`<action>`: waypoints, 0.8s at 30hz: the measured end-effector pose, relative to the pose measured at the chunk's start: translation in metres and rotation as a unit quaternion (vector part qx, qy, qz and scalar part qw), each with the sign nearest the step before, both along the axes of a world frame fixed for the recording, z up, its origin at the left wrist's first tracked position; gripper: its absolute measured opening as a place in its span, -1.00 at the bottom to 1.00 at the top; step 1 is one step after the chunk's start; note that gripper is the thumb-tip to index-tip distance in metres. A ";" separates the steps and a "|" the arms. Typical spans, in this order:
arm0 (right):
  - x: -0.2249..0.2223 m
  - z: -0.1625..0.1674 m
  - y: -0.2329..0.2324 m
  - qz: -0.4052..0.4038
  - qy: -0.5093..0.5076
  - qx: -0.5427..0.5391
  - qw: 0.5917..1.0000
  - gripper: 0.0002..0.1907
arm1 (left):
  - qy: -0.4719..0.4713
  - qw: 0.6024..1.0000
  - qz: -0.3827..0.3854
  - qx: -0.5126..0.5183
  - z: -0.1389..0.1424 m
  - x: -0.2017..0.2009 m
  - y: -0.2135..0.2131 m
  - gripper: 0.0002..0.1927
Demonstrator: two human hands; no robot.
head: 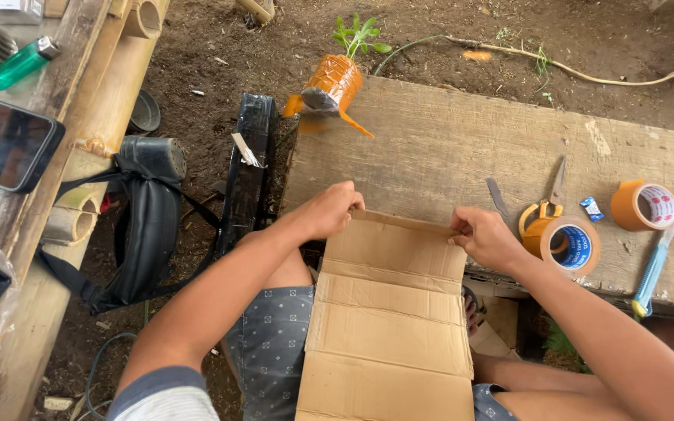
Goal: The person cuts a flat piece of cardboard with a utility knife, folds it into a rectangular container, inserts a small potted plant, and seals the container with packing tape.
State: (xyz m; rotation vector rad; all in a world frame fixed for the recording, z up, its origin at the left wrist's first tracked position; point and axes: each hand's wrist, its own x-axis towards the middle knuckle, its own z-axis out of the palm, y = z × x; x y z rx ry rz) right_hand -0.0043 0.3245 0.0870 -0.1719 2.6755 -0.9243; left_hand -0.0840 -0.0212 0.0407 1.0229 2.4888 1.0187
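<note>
- Cardboard (388,327), flattened and creased, lies across your lap with its far edge against the near side of the wooden board (462,140).
- Left hand (329,210) pinches the far left corner; right hand (484,236) grips the far right corner, both closed on the sheet.
- It looks light and stiff between the folds (floppy at each crease), so hold by the edges, not the hinges.
- Tape roll (575,245) and scissors (546,204) sit just right of your right hand.
</note>
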 end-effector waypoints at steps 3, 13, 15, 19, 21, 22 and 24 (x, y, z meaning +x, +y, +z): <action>0.013 0.005 -0.004 0.011 0.049 -0.001 0.999 -0.84 | 0.074 0.997 0.026 0.011 0.012 0.037 0.001 -0.81; 0.036 0.094 -0.013 0.080 -0.058 -0.161 0.982 -0.86 | -0.484 0.862 -0.113 0.099 0.083 0.023 0.001 -0.39; 0.048 0.117 -0.018 0.089 -0.033 -0.164 0.982 -0.81 | -0.512 0.843 -0.152 0.069 0.094 0.030 0.016 -0.29; 0.059 0.146 -0.026 0.088 -0.044 -0.145 0.985 -0.77 | -0.446 0.868 -0.219 0.017 0.107 0.057 0.035 -0.25; 0.060 0.149 -0.031 0.102 -0.064 -0.172 0.978 -0.73 | -0.434 0.871 -0.229 0.025 0.111 0.063 0.035 -0.27; 0.058 0.151 -0.031 0.099 -0.064 -0.139 0.983 -0.68 | -0.458 0.858 -0.228 0.039 0.112 0.066 0.032 -0.27; 0.056 0.153 -0.032 0.094 -0.059 -0.074 0.991 -0.58 | -0.486 0.844 -0.224 0.047 0.112 0.067 0.029 -0.30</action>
